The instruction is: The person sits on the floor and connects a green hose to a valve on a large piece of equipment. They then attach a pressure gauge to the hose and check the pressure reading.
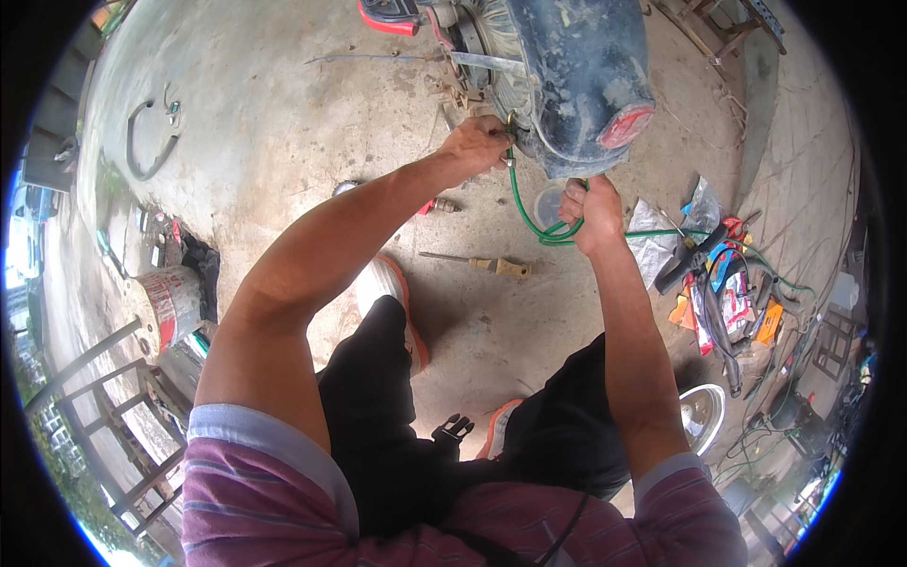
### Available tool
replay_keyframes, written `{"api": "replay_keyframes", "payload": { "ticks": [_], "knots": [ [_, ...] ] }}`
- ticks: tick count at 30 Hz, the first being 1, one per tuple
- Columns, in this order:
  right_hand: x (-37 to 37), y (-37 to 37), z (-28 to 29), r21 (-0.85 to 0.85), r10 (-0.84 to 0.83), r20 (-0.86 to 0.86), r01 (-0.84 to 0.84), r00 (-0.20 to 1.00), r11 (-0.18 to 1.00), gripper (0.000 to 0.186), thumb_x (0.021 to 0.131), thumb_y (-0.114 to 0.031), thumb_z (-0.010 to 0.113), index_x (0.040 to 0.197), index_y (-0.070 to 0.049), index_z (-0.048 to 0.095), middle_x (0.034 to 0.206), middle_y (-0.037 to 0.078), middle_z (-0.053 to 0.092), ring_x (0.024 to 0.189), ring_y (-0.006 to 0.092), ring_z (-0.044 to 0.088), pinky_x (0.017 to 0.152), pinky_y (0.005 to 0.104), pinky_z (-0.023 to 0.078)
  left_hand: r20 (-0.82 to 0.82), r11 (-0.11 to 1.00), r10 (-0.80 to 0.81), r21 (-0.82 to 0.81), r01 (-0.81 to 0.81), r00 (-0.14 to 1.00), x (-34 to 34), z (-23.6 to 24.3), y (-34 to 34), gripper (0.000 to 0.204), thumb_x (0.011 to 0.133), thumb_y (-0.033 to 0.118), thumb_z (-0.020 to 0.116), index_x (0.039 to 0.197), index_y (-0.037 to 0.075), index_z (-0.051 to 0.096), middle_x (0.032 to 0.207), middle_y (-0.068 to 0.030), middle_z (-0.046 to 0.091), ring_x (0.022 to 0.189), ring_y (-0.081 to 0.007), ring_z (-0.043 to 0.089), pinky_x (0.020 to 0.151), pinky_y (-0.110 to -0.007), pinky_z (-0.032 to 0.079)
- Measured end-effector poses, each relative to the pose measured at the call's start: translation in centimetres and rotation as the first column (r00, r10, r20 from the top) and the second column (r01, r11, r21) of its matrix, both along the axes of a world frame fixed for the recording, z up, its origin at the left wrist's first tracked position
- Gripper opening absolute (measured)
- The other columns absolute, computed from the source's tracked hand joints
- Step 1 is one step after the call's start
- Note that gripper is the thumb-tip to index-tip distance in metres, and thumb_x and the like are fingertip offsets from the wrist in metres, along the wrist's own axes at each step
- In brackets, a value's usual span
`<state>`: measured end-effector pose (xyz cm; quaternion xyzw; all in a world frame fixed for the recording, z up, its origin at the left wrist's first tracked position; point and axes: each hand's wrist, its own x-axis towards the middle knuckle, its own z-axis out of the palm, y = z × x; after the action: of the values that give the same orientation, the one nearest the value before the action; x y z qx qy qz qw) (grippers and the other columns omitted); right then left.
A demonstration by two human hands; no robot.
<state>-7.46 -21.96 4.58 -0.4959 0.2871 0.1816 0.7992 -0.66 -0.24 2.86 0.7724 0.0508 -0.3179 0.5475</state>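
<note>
My left hand (477, 144) grips the upper end of a thin green hose (522, 204) where it meets a small fitting under a dusty dark motorcycle tank (576, 71). My right hand (588, 213) holds the looped lower part of the same green hose just below the tank's rounded end, next to a red round cap (626, 125). The hose runs on to the right across the concrete floor. Engine parts and a red part of the machine (387, 17) sit at the top.
A wooden-handled screwdriver (477, 264) lies on the concrete floor below my hands. A heap of tools, cables and bags (718, 283) lies to the right. A metal bowl (701, 416) sits lower right. A painted can (170, 304) and wooden frames stand left; a curved hose (151, 142) lies upper left.
</note>
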Motion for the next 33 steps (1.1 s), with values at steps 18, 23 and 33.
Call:
{"api": "replay_keyframes", "payload": {
  "ticks": [18, 23, 33],
  "knots": [
    [0.1, -0.4, -0.6, 0.007, 0.011, -0.009, -0.011, 1.0, 1.0, 0.033, 0.105, -0.041, 0.051, 0.084, -0.018, 0.042, 0.064, -0.005, 0.034, 0.051, 0.0094, 0.03, 0.052, 0.0292, 0.029, 0.013, 0.998, -0.044, 0.034, 0.043, 0.999, 0.3, 0.1, -0.2, 0.031, 0.102, 0.023, 0.058, 0.125, 0.002, 0.061, 0.11, -0.0088, 0.073, 0.096, -0.0183, 0.075, 0.072, -0.03, 0.061],
    [0.1, -0.1, -0.3, 0.006, 0.011, -0.007, -0.011, 1.0, 1.0, 0.033, 0.105, -0.041, 0.05, 0.084, -0.018, 0.042, 0.064, -0.005, 0.035, 0.051, 0.0095, 0.03, 0.052, 0.0296, 0.029, 0.198, 0.98, -0.187, 0.109, 0.168, 0.962, 0.7, -2.5, 0.6, 0.03, 0.102, 0.021, 0.058, 0.125, 0.001, 0.061, 0.11, -0.0082, 0.073, 0.096, -0.0169, 0.076, 0.07, -0.028, 0.061],
    [0.1, -0.7, -0.5, -0.04, -0.006, -0.008, 0.006, 1.0, 0.999, 0.032, 0.104, -0.035, 0.048, 0.079, -0.017, 0.039, 0.064, -0.006, 0.033, 0.05, 0.0096, 0.028, 0.052, 0.0305, 0.027, 0.179, 0.997, 0.022, 0.063, -0.034, 0.984, 0.6, -1.1, -0.9, 0.028, 0.092, 0.022, 0.066, 0.109, 0.001, 0.07, 0.1, -0.0152, 0.075, 0.101, -0.0229, 0.073, 0.081, -0.033, 0.057]
  ]
}}
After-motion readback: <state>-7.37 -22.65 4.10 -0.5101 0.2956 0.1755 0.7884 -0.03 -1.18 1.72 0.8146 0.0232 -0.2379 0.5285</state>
